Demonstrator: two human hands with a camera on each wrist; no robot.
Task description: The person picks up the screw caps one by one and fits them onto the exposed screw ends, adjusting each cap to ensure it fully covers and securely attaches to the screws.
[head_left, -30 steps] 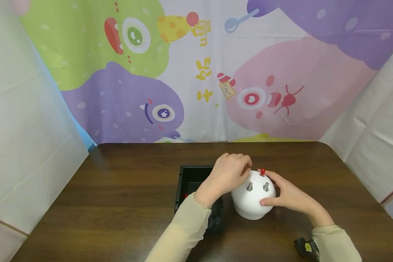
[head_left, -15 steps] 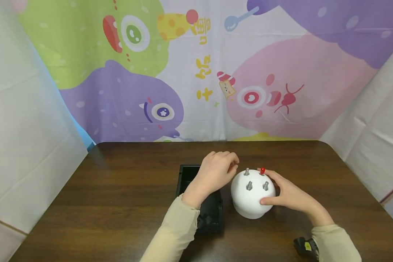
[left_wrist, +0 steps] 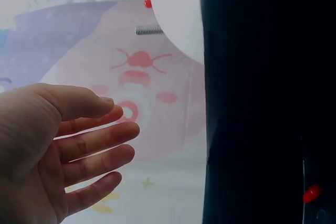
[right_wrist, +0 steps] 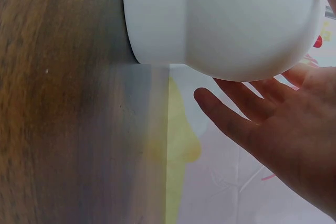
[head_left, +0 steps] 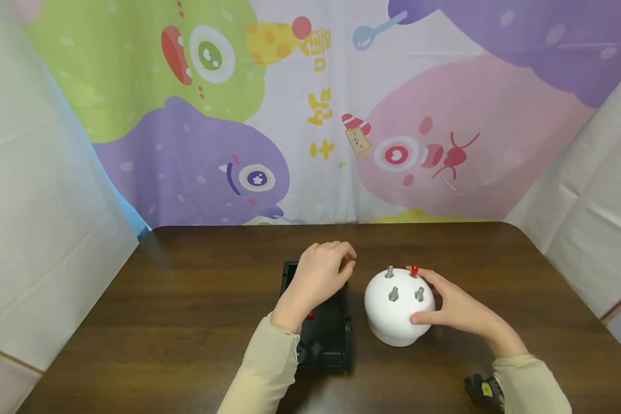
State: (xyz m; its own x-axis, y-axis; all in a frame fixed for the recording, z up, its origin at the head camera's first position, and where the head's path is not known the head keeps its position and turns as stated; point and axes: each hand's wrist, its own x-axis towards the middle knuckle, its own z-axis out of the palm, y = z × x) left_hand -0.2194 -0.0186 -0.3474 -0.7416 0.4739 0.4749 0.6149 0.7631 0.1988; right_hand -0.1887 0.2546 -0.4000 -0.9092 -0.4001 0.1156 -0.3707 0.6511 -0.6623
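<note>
A white rounded dome stands on the table with metal threaded bolts sticking out of its top. On the far right bolt sits a small red cap; the others are bare. My right hand holds the dome from the right, thumb on the near side and fingers round the far side. Over the black tray, left of the dome, hovers my left hand. Its fingers are loosely bent with nothing between them in the left wrist view. A small red piece lies in the tray, partly hidden in the head view.
The brown wooden table extends on all sides of the tray and dome. Near the right sleeve lies a black object with a yellow mark. A printed cartoon curtain hangs behind the table's far edge.
My left hand has moved left from the dome's far left bolt to above the tray, uncovering that bare bolt. The right hand and the dome have stayed in place.
</note>
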